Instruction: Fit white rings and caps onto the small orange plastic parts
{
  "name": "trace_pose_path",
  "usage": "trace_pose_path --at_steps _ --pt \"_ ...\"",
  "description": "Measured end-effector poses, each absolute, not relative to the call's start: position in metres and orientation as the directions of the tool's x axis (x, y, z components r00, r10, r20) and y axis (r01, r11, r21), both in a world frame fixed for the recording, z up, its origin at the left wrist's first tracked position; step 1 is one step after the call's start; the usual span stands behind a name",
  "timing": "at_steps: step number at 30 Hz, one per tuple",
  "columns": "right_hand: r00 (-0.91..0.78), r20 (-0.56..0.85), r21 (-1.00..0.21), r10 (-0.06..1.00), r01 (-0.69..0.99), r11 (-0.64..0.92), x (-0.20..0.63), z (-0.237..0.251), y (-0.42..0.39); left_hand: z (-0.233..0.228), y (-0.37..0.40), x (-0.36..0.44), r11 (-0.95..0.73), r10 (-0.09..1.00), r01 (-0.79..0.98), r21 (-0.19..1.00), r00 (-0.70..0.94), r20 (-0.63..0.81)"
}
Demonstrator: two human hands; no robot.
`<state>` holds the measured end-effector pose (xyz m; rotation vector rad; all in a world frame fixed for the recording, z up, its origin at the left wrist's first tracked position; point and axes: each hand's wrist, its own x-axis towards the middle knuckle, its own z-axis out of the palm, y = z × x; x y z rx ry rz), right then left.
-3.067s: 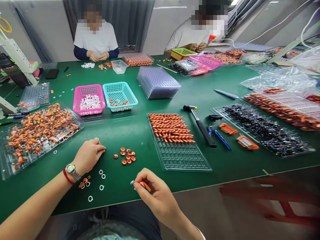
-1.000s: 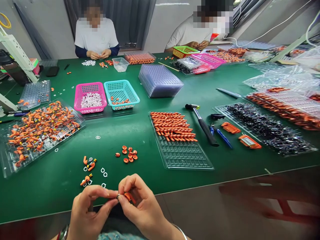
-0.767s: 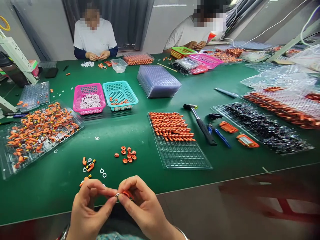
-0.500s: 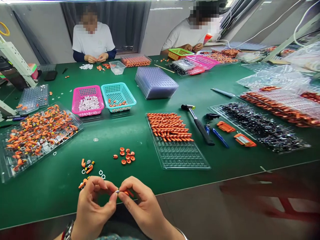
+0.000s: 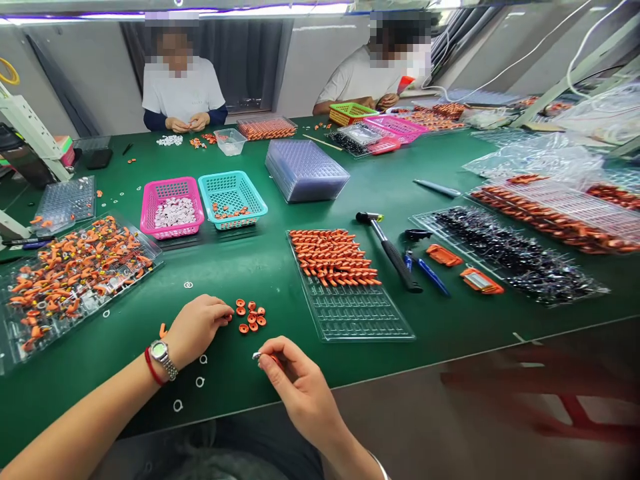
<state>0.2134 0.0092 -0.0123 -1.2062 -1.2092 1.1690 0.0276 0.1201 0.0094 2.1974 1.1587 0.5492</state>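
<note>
Many orange parts (image 5: 330, 257) already rowed in transparent tray (image 5: 361, 319), only part-filled; loose orange caps (image 5: 252, 319) remaining on bench (image 5: 260, 267). Silver-ended orange piece (image 5: 257, 356) pinched in right hand (image 5: 301, 388), seemingly unfinished; left hand (image 5: 197, 327) nearly closed beside caps, hold unclear.

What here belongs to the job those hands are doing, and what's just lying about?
Likely part of the job:
small orange piece with a pale end, pinched in the right hand
orange cups by the left hand
loose white rings

Probably just lying about:
hammer
blue-handled tool
grey pen-like object
</note>
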Motion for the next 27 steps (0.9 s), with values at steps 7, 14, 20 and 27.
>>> trace_pose_path --at_steps 7,14,20,27 --pt "-0.016 -0.022 -0.999 1.0 -0.031 -0.023 0.21 -0.011 0.011 0.018 0.099 0.026 -0.29 0.886 0.518 0.805 0.462 0.022" --pt "-0.108 0.057 -0.996 0.993 0.057 0.063 0.201 0.004 0.011 0.026 0.048 0.024 0.2 0.892 0.212 0.957 0.364 -0.267" --pt "-0.135 0.017 -0.994 0.991 0.105 0.031 0.196 0.002 0.012 0.018 0.024 0.024 0.417 0.88 -0.031 0.908 0.264 -0.395" --pt "-0.147 0.061 -0.965 0.987 0.245 0.096 0.194 0.009 0.011 0.018 0.019 0.021 0.541 0.837 -0.224 0.811 0.233 -0.495"
